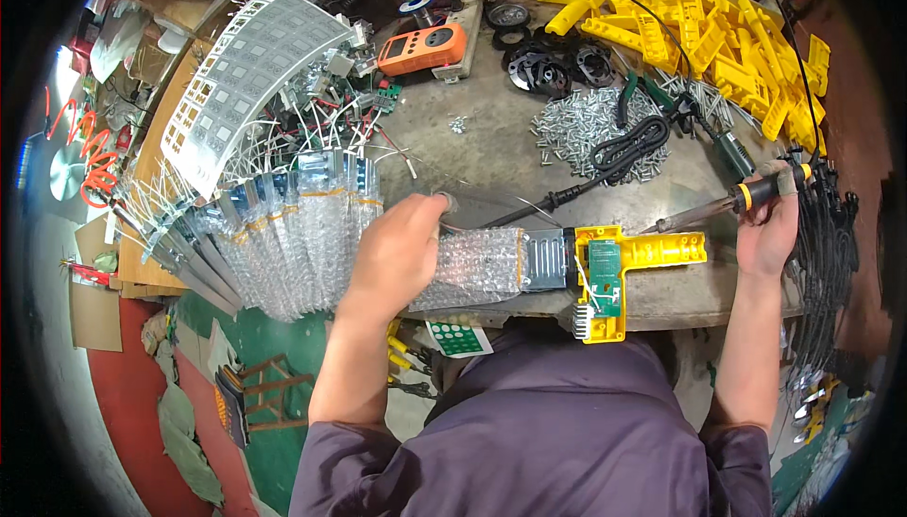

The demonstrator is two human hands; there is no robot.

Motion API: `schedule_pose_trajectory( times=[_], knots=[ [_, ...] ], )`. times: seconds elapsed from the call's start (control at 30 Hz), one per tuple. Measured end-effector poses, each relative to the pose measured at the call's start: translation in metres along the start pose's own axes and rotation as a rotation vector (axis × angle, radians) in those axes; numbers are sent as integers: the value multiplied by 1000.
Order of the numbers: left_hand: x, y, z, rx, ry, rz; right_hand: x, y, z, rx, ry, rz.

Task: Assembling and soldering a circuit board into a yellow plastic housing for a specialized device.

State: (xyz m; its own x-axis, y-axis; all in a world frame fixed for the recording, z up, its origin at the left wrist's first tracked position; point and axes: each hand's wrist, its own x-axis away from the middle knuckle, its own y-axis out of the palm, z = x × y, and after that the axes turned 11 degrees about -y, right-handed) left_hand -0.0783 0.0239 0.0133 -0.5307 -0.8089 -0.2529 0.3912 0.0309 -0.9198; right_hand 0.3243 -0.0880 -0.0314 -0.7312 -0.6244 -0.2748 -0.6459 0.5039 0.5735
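Note:
My right hand (pixel 767 238) is closed around the handle of a soldering iron (pixel 699 215). Its tip points left, close above a T-shaped yellow plastic housing half (pixel 666 251). In the housing lies a green circuit board (pixel 605 276) with white wires, and a white comb-like part (pixel 582 322) sits at its lower corner. Joined to its left side is a flat metal piece (pixel 546 260) partly sleeved in bubble wrap (pixel 477 260). My left hand (pixel 397 248) rests beside the wrap, fingers pinched on what looks like thin solder wire; the fingertips are partly hidden.
Several bubble-wrapped units (pixel 293 248) fan out at left under a printed sheet (pixel 255 78). An orange meter (pixel 423 48), a screw pile (pixel 590 130), black rings (pixel 548 68) and yellow housings (pixel 709 40) lie farther back. A black cord (pixel 631 144) crosses the table; dark cables (pixel 822 243) hang at right.

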Motion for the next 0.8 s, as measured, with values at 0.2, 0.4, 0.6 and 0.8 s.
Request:
schedule_pose_trajectory(
  times=[0.2, 0.4, 0.6, 0.8],
  knots=[
    [4, 23, 20, 236, 119, 421, -2, 20, -17, -88, 22, -50],
    [-14, 41, 52, 762, 129, 464, 28, 109, -22, 78, -9, -379],
    [-20, 37, 75, 847, 236, 457, 52, 135, 6, 123, -155, -787],
    [-31, 36, 82, 864, 282, 349, 63, 147, 2, 230, -200, -800]
  ],
)
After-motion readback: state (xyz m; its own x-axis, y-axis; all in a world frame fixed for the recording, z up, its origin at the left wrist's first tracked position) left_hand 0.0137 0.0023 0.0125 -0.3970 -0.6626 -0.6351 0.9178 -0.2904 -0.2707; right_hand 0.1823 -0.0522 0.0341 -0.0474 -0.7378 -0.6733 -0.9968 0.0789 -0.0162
